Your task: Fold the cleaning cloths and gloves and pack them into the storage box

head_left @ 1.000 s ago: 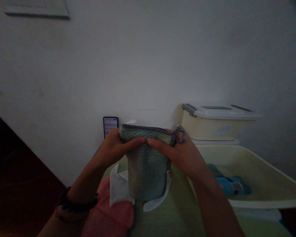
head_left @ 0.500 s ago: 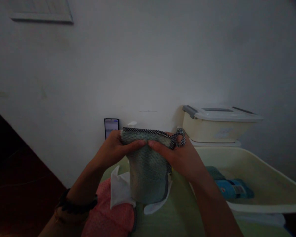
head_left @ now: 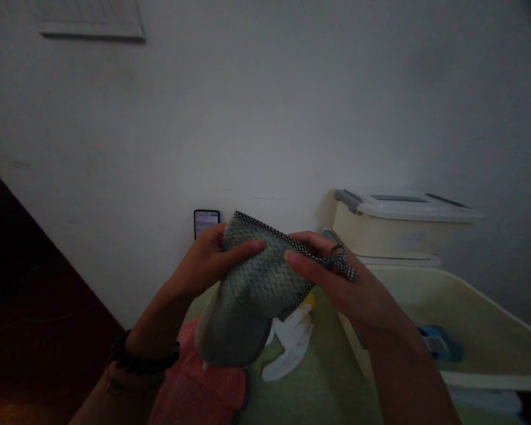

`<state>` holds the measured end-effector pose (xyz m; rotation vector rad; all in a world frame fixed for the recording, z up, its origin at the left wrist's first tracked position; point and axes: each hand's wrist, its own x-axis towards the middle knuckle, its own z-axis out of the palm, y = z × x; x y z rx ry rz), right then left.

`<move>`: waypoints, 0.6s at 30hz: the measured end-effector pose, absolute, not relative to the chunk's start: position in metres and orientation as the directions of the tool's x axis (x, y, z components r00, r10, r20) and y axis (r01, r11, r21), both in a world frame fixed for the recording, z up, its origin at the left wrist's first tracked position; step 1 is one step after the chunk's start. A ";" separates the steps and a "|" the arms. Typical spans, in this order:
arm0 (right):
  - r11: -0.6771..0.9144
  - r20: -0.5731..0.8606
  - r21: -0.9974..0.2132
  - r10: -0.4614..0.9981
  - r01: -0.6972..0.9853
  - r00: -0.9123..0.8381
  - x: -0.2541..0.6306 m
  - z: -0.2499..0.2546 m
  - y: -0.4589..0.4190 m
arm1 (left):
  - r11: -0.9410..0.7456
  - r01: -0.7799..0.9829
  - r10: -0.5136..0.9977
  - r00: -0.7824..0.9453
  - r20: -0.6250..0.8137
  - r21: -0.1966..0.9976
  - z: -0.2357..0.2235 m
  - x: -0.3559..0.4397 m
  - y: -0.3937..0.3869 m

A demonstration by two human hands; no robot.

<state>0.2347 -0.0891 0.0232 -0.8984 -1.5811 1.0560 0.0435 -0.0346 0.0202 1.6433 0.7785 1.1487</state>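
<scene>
White wall (head_left: 269,118) fills the dim room, and a green table (head_left: 318,383) sits below it. Twelve o'clock means toward the wall, with the green woven cloth (head_left: 248,295) at the middle of the clock. Both hands hold that cloth up over the table, and its loose end hangs toward seven o'clock. The left hand (head_left: 210,260) has its thumb pressed on the front, with most fingers hidden behind. The right hand (head_left: 336,286) pinches near the black-and-white checked edge (head_left: 269,229), its thumb in front, with only a small gap for the cloth. It looks light, soft and bendy, so it should flop but not break. Its bumpy weave should not be slippery. The checked edge seems firmer, a good place to grip, and the little loop (head_left: 350,271) could work too. A white glove (head_left: 294,345) lies at five o'clock, and a red cloth (head_left: 199,383) at seven. A phone (head_left: 206,219) stands at eleven, a lidded box (head_left: 380,236) sits at two, and a cream basin (head_left: 495,379) at three holds something blue (head_left: 445,343).
</scene>
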 end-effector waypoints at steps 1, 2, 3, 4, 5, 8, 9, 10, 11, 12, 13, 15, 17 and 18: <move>0.337 0.318 -0.940 0.918 0.046 -0.236 0.235 0.025 -0.092 | -0.316 -0.042 0.877 0.369 0.309 0.948 0.022 0.043 -0.036; 0.336 0.315 -0.941 0.919 0.051 -0.239 0.234 0.026 -0.093 | -0.282 -0.071 0.879 0.380 0.287 0.957 0.024 0.042 -0.038; 0.335 0.312 -0.940 0.919 0.058 -0.242 0.231 0.026 -0.094 | -0.240 -0.099 0.881 0.396 0.259 0.966 0.024 0.040 -0.039; 0.329 0.305 -0.942 0.920 0.062 -0.245 0.227 0.025 -0.092 | -0.191 -0.124 0.878 0.422 0.226 0.974 0.023 0.038 -0.040; 0.318 0.298 -0.947 0.926 0.051 -0.232 0.223 0.023 -0.090 | -0.139 -0.142 0.864 0.466 0.190 0.980 0.021 0.034 -0.040; 0.153 0.170 -0.975 0.980 -0.159 -0.101 0.204 0.003 -0.075 | 0.037 -0.139 0.732 0.678 0.068 0.990 0.002 0.018 -0.031; 0.049 0.057 -0.954 0.998 -0.296 -0.017 0.198 -0.008 -0.069 | 0.104 -0.130 0.681 0.732 0.025 0.986 -0.009 0.012 -0.027; -0.006 -0.012 -0.939 1.000 -0.343 0.017 0.192 -0.019 -0.063 | 0.159 -0.115 0.641 0.767 -0.014 0.981 -0.020 0.005 -0.022; -0.050 -0.067 -0.927 0.997 -0.372 0.032 0.187 -0.032 -0.058 | 0.205 -0.082 0.606 0.793 -0.061 0.975 -0.033 -0.001 -0.017; -0.092 -0.124 -0.911 0.991 -0.402 0.054 0.183 -0.045 -0.054 | 0.244 -0.039 0.583 0.804 -0.115 0.969 -0.046 -0.005 -0.012; -0.134 -0.179 -0.894 0.982 -0.428 0.065 0.181 -0.057 -0.050 | 0.276 -0.020 0.574 0.806 -0.148 0.961 -0.058 -0.009 -0.008; -0.190 -0.270 -0.860 0.957 -0.474 0.107 0.180 -0.077 -0.045 | 0.293 -0.012 0.563 0.811 -0.162 0.956 -0.079 -0.012 -0.003; -0.198 -0.321 -0.829 0.934 -0.523 0.154 0.181 -0.087 -0.042 | 0.300 -0.019 0.569 0.806 -0.163 0.954 -0.093 -0.012 -0.001; -0.190 -0.334 -0.815 0.926 -0.547 0.176 0.182 -0.088 -0.040 | 0.303 -0.020 0.573 0.803 -0.166 0.953 -0.097 -0.012 0.000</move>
